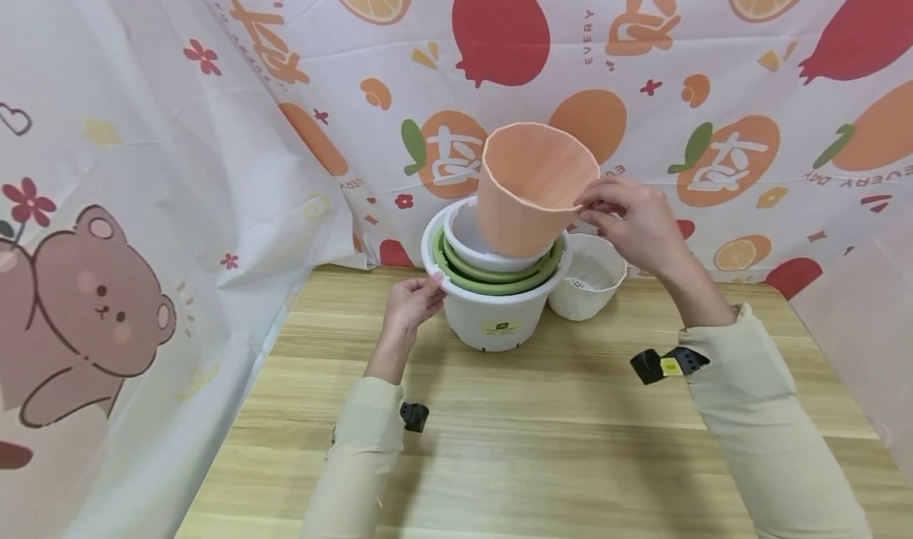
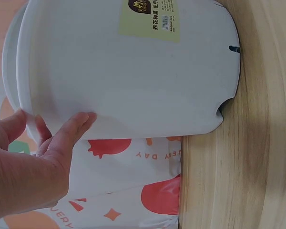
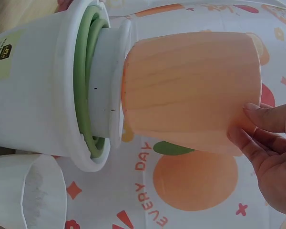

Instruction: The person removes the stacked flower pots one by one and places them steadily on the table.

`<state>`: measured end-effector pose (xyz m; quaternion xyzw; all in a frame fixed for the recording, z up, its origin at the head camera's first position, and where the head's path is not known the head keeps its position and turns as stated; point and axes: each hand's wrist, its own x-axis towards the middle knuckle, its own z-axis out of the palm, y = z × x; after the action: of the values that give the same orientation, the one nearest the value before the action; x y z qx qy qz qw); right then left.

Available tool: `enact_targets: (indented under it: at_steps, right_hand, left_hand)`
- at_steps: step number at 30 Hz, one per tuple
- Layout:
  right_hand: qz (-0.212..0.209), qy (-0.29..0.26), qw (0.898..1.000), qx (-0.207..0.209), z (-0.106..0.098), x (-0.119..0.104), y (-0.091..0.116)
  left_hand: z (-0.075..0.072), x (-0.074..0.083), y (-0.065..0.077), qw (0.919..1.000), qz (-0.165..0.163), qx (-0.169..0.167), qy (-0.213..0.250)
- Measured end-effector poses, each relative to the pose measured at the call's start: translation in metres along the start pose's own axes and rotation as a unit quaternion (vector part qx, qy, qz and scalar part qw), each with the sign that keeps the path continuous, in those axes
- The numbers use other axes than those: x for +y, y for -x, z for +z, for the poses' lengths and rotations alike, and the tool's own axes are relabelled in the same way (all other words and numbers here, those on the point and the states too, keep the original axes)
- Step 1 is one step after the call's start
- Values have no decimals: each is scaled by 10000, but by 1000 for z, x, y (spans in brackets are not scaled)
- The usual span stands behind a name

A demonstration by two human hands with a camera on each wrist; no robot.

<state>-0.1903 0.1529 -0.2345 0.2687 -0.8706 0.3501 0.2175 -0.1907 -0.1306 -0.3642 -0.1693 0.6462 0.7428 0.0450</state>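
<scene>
My right hand (image 1: 638, 222) pinches the near right rim of a peach-orange flower pot (image 1: 524, 226). In the head view the pot stands tilted over the nested stack, its base overlapping the smaller white pot (image 3: 101, 83). Beneath that come two green pot rims (image 1: 492, 288), all inside a large white flower pot (image 1: 474, 321) with a yellow label. My left hand (image 1: 410, 309) grips the large pot's left rim, thumb on top and fingers against the outer wall, as the left wrist view shows. The lower parts of the nested pots are hidden.
A small white faceted pot (image 1: 588, 305) with holes in its bottom stands right of the stack. The wooden table (image 1: 535, 436) ends at a fruit-printed curtain (image 1: 399, 71) just behind the pots. Another curtain (image 1: 207, 254) with a bear print hangs on the left.
</scene>
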Motion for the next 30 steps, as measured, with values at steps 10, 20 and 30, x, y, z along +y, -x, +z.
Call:
enact_targets:
  at_steps: [10,20,30]
  right_hand:
    - [203,56,9998,-59,-9,0,6]
    - [268,93,9996,-21,-23,2,19]
    - [313,36,9995,15,-31,4,34]
  left_hand:
    - [0,-1,-1,10000,7,30,32]
    - [1,0,-2,10000,14,26,7]
    - [-1,-1,-2,10000,65,3,67]
